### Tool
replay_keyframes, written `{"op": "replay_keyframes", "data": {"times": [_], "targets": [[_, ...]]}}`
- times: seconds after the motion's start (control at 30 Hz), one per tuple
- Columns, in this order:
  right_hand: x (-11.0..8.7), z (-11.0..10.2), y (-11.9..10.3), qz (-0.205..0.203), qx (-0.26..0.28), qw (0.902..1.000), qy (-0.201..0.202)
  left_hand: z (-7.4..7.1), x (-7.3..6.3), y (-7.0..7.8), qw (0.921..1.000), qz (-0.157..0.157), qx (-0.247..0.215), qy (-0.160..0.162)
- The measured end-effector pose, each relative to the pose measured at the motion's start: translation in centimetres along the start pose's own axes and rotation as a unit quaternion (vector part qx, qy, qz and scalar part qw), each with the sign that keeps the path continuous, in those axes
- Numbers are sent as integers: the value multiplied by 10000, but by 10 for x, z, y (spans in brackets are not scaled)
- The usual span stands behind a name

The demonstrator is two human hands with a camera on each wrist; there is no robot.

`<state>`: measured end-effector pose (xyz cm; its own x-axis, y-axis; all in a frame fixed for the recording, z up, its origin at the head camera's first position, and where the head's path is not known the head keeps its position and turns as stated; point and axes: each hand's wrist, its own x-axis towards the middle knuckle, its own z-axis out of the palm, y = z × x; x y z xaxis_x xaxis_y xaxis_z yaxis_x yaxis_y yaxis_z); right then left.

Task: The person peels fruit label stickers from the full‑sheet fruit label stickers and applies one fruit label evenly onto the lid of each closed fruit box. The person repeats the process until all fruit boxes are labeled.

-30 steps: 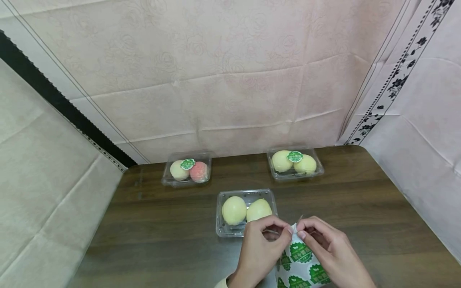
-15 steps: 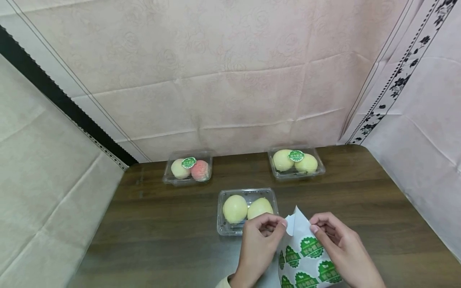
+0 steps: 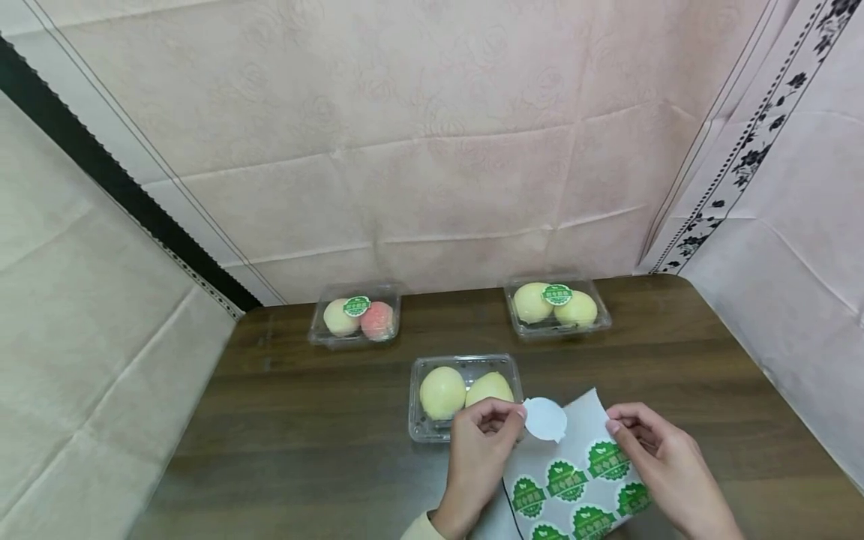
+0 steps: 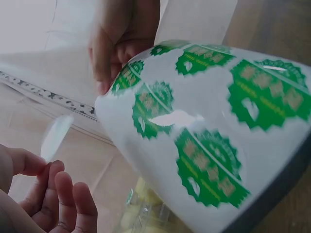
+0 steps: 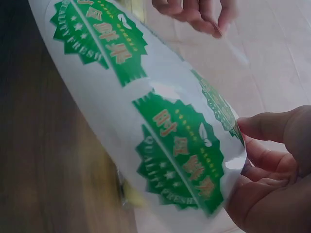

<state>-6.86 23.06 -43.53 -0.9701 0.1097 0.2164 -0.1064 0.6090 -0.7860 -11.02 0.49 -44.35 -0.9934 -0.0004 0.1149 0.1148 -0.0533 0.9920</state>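
In the head view my left hand (image 3: 479, 457) pinches the edge of a round sticker (image 3: 545, 419), its white back showing. The sticker appears apart from the sticker sheet (image 3: 570, 480), which is white with several green, jagged-edged round labels. My right hand (image 3: 668, 461) holds the sheet's right edge between thumb and fingers. In the left wrist view the sticker (image 4: 57, 136) stands up from the fingertips; the right wrist view shows the thumb (image 5: 265, 127) on the curved sheet (image 5: 121, 107). Behind the left hand sits a clear plastic box (image 3: 420, 433) with two pale yellow-green fruits (image 3: 442, 392).
Two more clear boxes with green labels stand at the back of the wooden table (image 3: 304, 450). The left box (image 3: 324, 337) has one pale and one pink fruit (image 3: 377, 321); the right box (image 3: 597, 324) has two pale fruits (image 3: 533, 302). Patterned cloth (image 3: 405, 187) hangs behind.
My left hand has peeled the round sticker away from the sheet's corner. The right hand has moved right with the sheet, which has spread flatter. The boxes have not moved.
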Motion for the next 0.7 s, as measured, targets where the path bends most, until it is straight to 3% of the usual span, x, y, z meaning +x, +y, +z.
{"op": "replay_keyframes", "data": {"times": [0.13,0.27,0.47,0.7], "targets": [[4,-4,10,96,-172,9998,-67,-2,3,-5,9998,5,100,181],[11,-11,18,498,-227,9978,-364,-4,3,-6,9994,37,192,271],[26,-28,37,1127,-284,9875,-1063,-9,3,-6,9990,118,243,361],[40,-39,55,1394,-211,9804,-1378,-17,6,-4,9984,196,310,442]]}}
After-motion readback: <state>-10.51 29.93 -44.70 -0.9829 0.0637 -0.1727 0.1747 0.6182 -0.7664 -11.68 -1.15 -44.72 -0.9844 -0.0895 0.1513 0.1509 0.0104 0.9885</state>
